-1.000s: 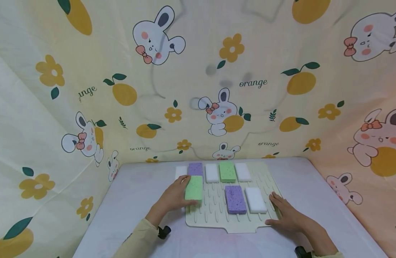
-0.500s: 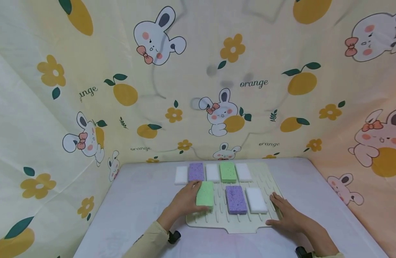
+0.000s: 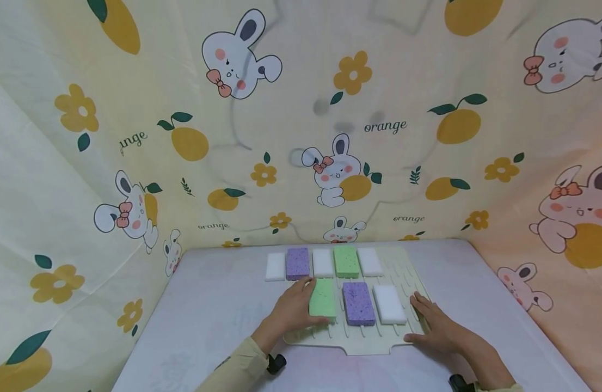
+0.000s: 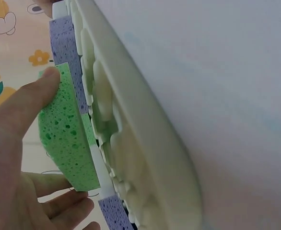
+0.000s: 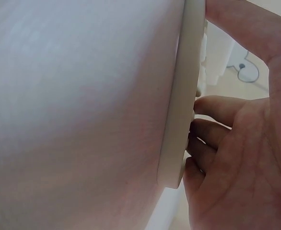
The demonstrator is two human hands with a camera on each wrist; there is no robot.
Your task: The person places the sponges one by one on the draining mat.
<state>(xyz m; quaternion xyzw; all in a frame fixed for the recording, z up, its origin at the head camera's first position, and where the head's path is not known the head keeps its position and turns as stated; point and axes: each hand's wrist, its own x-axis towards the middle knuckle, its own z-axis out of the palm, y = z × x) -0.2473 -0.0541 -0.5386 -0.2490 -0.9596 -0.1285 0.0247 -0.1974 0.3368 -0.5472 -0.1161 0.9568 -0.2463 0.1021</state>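
My left hand [image 3: 292,306] pinches a green sponge [image 3: 323,299] by its near and far ends, thumb at one end and fingertips at the other. In the left wrist view the porous sponge [image 4: 66,129] stands close over the ridged cream mat [image 4: 155,129]. Just right of it in the head view lies a purple sponge [image 3: 358,304], then a white sponge [image 3: 389,304]. On the right edge of the drying mat [image 3: 367,344] rests my right hand [image 3: 438,326], fingers fairly straight and holding no sponge. The right wrist view shows its fingertips [image 5: 200,105] against the mat's rim.
A back row holds a white sponge [image 3: 275,267] at the left, a purple one [image 3: 298,263], another white sponge [image 3: 323,263], a green one [image 3: 346,261] and a further white sponge [image 3: 369,262]. A patterned cloth [image 3: 291,109] hangs behind the pale table [image 3: 208,305].
My left hand has carried the green sponge rightward and slightly nearer, to beside the front purple sponge. The back-row sponges at the left are uncovered now. My right hand has stayed in place.
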